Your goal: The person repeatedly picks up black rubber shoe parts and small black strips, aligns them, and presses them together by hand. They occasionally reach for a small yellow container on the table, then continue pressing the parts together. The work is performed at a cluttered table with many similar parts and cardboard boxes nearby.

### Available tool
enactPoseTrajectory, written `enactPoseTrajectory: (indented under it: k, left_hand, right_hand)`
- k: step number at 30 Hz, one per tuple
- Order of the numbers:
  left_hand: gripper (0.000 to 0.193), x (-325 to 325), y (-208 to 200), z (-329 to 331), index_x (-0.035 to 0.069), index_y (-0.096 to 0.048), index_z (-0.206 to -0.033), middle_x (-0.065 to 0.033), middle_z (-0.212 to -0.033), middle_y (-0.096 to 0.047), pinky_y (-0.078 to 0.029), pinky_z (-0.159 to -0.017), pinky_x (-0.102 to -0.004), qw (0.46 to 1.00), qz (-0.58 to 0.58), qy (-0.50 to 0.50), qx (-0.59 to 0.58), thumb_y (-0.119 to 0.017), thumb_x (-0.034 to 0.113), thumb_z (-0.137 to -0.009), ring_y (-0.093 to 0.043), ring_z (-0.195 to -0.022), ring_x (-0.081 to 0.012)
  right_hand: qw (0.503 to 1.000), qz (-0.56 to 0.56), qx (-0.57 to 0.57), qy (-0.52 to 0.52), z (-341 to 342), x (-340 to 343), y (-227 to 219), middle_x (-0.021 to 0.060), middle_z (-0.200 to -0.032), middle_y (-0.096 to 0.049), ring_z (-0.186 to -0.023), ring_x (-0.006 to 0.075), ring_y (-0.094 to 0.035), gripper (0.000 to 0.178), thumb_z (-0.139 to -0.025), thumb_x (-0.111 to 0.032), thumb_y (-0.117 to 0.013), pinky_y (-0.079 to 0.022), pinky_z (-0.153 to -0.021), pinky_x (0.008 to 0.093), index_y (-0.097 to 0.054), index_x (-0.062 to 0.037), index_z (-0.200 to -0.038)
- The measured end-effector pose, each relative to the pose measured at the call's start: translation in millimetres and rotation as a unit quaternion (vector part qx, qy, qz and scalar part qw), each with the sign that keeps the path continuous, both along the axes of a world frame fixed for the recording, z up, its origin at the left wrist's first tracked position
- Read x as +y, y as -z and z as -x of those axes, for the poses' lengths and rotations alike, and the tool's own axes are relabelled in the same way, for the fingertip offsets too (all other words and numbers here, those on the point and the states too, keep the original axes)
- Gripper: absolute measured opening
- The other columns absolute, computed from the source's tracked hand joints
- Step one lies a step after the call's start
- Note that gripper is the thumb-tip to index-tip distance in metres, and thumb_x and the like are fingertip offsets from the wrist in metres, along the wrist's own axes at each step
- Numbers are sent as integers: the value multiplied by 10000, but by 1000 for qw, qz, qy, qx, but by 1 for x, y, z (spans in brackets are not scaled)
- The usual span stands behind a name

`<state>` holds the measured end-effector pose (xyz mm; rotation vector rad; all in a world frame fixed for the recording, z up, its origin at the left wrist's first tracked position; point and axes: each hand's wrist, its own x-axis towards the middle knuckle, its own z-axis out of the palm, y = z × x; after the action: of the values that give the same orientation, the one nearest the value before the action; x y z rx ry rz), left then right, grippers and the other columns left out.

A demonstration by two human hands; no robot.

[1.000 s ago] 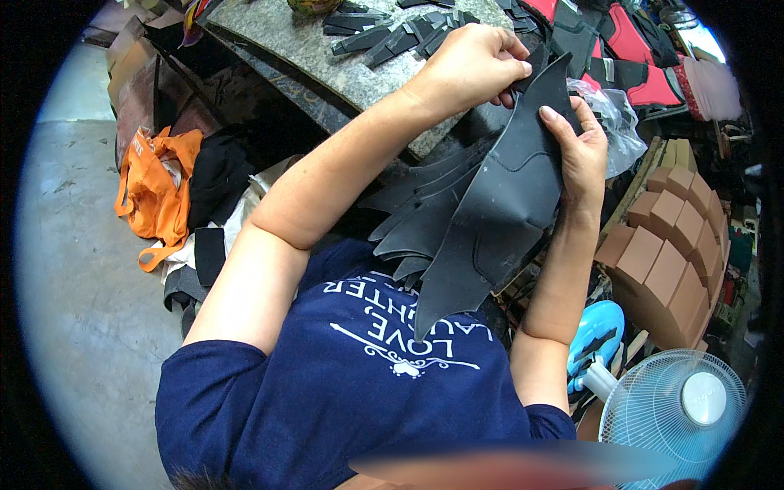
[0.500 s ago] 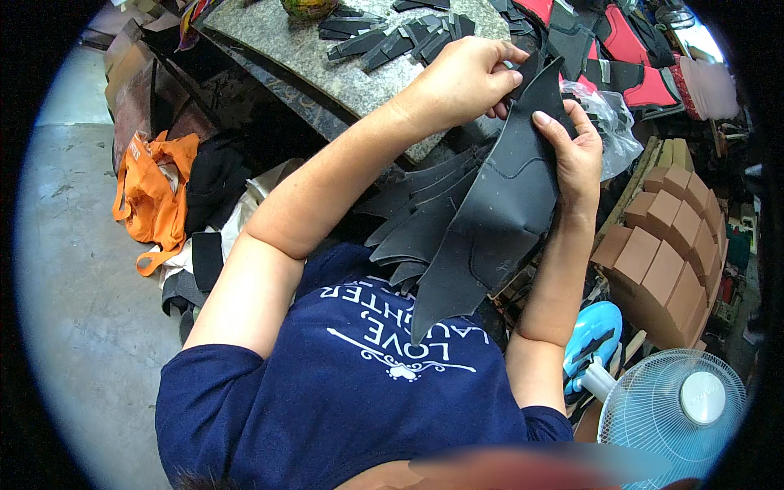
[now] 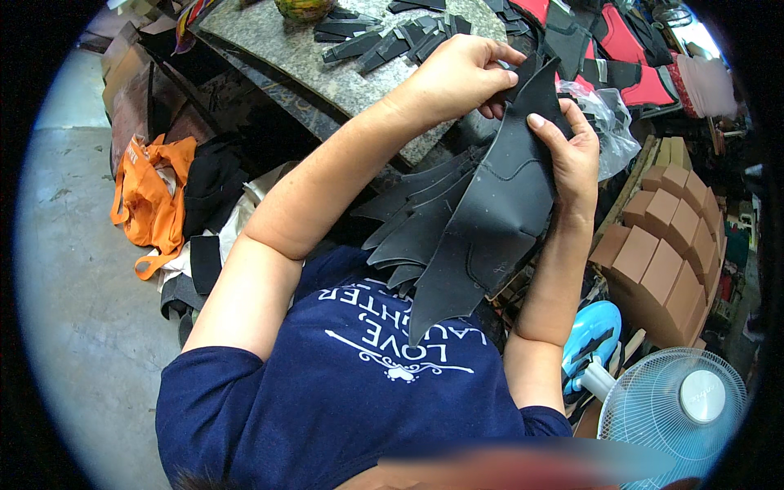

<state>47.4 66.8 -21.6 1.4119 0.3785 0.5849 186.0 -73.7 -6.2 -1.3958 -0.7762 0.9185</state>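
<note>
A large black leather-like panel (image 3: 510,192) with pointed ends and curved stitched lines hangs aslant in front of my chest. My left hand (image 3: 469,77) is closed in a pinch at its narrow upper end, where a second dark edge shows; the exact pinch point is partly hidden. On the panel's right edge, my right hand (image 3: 574,155) grips with the thumb on the front face and the fingers mostly behind. Beneath and left of the panel, several similar black pieces (image 3: 425,204) lie in a fanned stack, partly covered by it.
A speckled stone-topped table (image 3: 286,57) carries small black strips (image 3: 384,45). Red and black pieces (image 3: 645,82) and a clear plastic bag (image 3: 612,131) lie to the right. Further right are stacked brown blocks (image 3: 661,261), a fan (image 3: 670,416) and a blue stool (image 3: 592,335); at left, an orange bag (image 3: 155,192).
The whole view has shifted very slightly. Both hands keep the same hold on the black panel, which hangs nearly as before.
</note>
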Motion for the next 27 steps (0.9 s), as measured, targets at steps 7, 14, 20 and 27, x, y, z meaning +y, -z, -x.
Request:
enactPoseTrajectory:
  k: [7, 14, 20, 27]
  left_hand:
    - [494, -2, 6, 2, -63, -556, -1277, -30, -792, -651, -496, -601, -203, 997, -71, 16, 19, -742, 46, -832, -594, -670, -59]
    - [403, 0, 8, 2, -59, -610, -1191, -37, -858, -666, -483, -643, -205, 999, 7, 53, 8, -742, 58, -829, -595, -709, -65]
    - [371, -3, 7, 3, -40, -625, -1161, -28, -841, -663, -482, -647, -209, 995, 69, 75, -18, -738, 61, -822, -592, -706, -68]
    - [339, -5, 10, 3, -31, -634, -1131, -21, -833, -659, -481, -636, -207, 992, 76, 99, -15, -730, 64, -820, -588, -691, -65]
  right_hand:
    - [1000, 6, 6, 3, -1, 0, 2, 79, -911, -686, -723, 127, -663, 242, -843, -32, -719, -561, -644, 252, -605, -4, -1056]
    - [997, 11, -72, -26, -6, 4, -10, 14, -907, -652, -768, 73, -597, 171, -883, -65, -701, -489, -688, 212, -622, -9, -1024]
    - [977, -47, -207, 5, -11, 14, -11, -25, -819, -614, -750, 43, -539, 108, -917, -106, -679, -440, -678, 196, -637, -6, -921]
    - [976, -52, -209, 20, -9, 12, -6, -30, -791, -601, -729, 41, -534, 87, -899, -87, -683, -437, -662, 197, -638, -15, -884]
